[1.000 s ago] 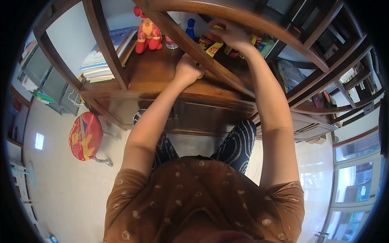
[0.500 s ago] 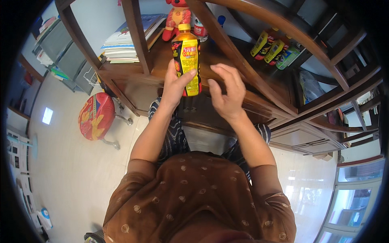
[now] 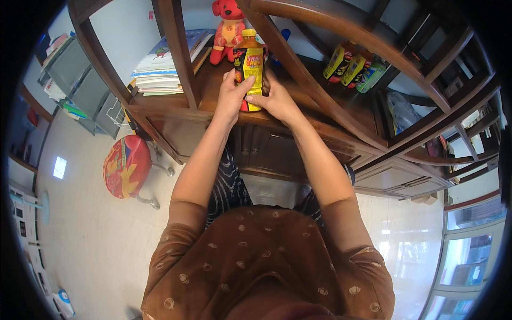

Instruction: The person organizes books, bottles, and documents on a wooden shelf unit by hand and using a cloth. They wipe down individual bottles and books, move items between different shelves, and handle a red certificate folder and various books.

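Bottle (image 3: pixel 249 66) sits wrapped by left hand (image 3: pixel 233 95) and right hand (image 3: pixel 276 98), fingers pressed round it; keep it upright over the shelf (image 3: pixel 210 88).

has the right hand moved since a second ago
Yes. The right hand came down from the bottles on the right to the yellow bottle by the red plush toy.

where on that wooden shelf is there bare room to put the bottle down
Both hands, left hand and right hand, grip the yellow bottle. Bare wood shows on the shelf between the right hand and the lying bottles. Left is crowded: the book stack and the red plush toy behind.
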`<state>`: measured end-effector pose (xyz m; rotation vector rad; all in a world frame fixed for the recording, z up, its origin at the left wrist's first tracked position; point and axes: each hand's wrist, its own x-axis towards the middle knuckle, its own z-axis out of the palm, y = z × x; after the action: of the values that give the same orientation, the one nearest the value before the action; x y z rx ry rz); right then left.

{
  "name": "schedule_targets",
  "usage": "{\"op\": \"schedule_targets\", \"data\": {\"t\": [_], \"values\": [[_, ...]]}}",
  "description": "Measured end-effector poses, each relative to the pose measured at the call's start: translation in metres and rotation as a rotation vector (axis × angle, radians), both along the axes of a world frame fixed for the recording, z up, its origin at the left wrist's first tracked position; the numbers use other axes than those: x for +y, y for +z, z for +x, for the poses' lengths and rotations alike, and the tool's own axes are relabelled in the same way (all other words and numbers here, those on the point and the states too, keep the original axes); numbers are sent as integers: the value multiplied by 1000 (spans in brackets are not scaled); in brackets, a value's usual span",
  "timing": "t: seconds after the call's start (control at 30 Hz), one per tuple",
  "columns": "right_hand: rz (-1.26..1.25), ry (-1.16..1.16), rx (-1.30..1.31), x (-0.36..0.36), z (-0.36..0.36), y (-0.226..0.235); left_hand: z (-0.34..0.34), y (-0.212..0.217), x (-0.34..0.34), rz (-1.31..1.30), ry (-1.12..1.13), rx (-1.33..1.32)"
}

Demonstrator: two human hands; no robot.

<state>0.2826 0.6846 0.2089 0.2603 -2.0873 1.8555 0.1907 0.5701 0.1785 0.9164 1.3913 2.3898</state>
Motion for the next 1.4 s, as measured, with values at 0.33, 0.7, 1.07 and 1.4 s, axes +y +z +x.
{"op": "schedule_targets", "data": {"t": [0.33, 0.7, 1.07, 1.4], "values": [[457, -602, 291, -42, -7, -16, 24, 24, -32, -91, 198, 322], [468, -439, 362, -55, 70, -19, 74, 2, -72, 272, -254, -217], [975, -348, 401, -53, 151, -30, 129, -65, -49, -101, -338, -190], [898, -399, 431, -20, 193, 9, 190, -16, -28, -193, -425, -226]]}}
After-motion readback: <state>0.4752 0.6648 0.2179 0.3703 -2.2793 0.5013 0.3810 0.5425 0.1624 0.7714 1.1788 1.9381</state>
